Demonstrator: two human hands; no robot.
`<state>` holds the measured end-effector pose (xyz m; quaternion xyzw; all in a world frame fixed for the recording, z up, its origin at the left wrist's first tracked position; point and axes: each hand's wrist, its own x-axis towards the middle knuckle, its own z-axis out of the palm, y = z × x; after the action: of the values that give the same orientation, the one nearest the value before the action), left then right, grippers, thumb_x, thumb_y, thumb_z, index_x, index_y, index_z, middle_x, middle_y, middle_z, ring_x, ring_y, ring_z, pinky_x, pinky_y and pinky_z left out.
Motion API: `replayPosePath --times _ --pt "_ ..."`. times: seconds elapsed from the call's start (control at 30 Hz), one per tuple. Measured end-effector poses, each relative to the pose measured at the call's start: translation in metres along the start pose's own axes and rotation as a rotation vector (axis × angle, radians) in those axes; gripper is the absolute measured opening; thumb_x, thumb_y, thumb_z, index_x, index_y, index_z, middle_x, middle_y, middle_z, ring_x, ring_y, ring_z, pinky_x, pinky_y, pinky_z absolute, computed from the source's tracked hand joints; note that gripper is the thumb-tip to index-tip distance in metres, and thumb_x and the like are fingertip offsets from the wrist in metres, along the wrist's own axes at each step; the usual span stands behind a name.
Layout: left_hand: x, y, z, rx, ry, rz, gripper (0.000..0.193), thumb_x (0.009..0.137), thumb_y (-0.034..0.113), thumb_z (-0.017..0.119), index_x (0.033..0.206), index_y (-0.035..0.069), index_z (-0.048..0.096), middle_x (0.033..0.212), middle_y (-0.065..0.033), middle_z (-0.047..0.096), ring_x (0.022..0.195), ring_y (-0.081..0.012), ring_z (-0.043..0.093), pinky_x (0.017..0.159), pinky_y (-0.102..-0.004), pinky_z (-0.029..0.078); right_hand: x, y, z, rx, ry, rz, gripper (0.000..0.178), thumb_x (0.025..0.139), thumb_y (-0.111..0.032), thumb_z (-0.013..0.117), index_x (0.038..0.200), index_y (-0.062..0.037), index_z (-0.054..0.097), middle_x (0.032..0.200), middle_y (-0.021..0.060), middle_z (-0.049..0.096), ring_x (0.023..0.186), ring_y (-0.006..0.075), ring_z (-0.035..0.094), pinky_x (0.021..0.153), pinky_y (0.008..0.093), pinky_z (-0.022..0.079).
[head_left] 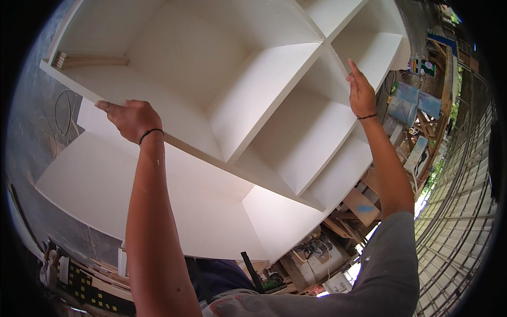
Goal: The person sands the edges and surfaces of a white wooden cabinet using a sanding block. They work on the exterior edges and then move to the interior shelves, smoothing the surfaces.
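Note:
A large white shelf cabinet [185, 68] fills the middle of the view, tilted, with its compartments facing up toward me. My left hand [131, 119] is closed over the cabinet's near edge at the left, one finger lying along the rim. Its other fingers are partly hidden. My right hand [363, 94] is at the right, over the smaller compartments, seen edge-on with fingers stretched out and nothing in them. Whether it touches the cabinet's divider [338, 66] I cannot tell. Below the rim, a second white panelled section [206, 216] stands close to my body.
A wooden strip [95, 61] lies inside the largest compartment's left corner. Loops of cable [66, 113] rest on the grey floor at left. Light blue containers [404, 108] and wooden workbenches [362, 206] line the right. Beyond them rises a metal grille wall [459, 174].

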<state>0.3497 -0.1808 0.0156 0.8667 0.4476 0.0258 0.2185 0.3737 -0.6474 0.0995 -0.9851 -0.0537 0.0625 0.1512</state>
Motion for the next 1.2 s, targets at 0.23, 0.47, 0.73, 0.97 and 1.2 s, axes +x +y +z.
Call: replayPosePath --times 0.23,0.47,0.73,0.97,1.2 --pt "-0.001 0.007 -0.007 -0.036 0.002 -0.064 0.072 0.091 0.016 0.043 0.152 0.003 0.009 0.143 -0.0231 0.042 0.122 -0.0376 0.052 0.103 -0.0406 0.046 -0.197 -0.02 0.07 0.026 -0.015 0.079 0.03 0.084 0.003 0.054 0.109 -0.0082 0.064 0.091 0.0041 0.068 0.087 0.0235 0.062 0.083 0.0386 0.042" --pt "-0.004 0.013 -0.013 0.077 -0.065 -0.096 0.069 0.094 0.016 0.041 0.153 0.005 0.006 0.141 -0.0216 0.042 0.116 -0.0365 0.056 0.099 -0.0422 0.052 -0.24 -0.11 0.136 0.219 0.264 0.475 0.023 0.087 -0.001 0.055 0.106 -0.0086 0.064 0.094 0.0031 0.071 0.09 0.022 0.064 0.085 0.0379 0.042" --pt "-0.001 0.005 -0.007 0.05 -0.024 -0.044 0.07 0.094 0.014 0.042 0.152 0.004 0.005 0.139 -0.0237 0.044 0.114 -0.0378 0.058 0.096 -0.0418 0.053 -0.263 -0.145 0.145 0.228 0.246 0.601 0.024 0.085 -0.002 0.055 0.106 -0.0095 0.064 0.096 0.0034 0.07 0.093 0.0242 0.063 0.08 0.0387 0.046" --pt "-0.01 0.007 0.005 0.495 0.112 0.403 0.061 0.095 0.026 0.048 0.151 0.015 0.025 0.16 -0.0144 0.014 0.148 -0.029 0.012 0.112 -0.0625 0.018 -0.258 -0.145 0.142 0.224 0.263 0.593 0.022 0.083 -0.003 0.056 0.104 -0.0077 0.061 0.093 0.0066 0.067 0.086 0.0277 0.063 0.073 0.0413 0.051" --pt "-0.144 0.176 0.096 -0.257 -0.886 0.527 0.068 0.091 0.057 0.047 0.082 -0.009 0.062 0.077 -0.0272 0.062 0.076 -0.0426 0.056 0.074 -0.0493 0.043 -0.269 -0.149 0.139 0.232 0.192 0.599 0.022 0.083 -0.003 0.055 0.104 -0.0071 0.06 0.093 0.0086 0.066 0.085 0.0293 0.063 0.071 0.0422 0.053"
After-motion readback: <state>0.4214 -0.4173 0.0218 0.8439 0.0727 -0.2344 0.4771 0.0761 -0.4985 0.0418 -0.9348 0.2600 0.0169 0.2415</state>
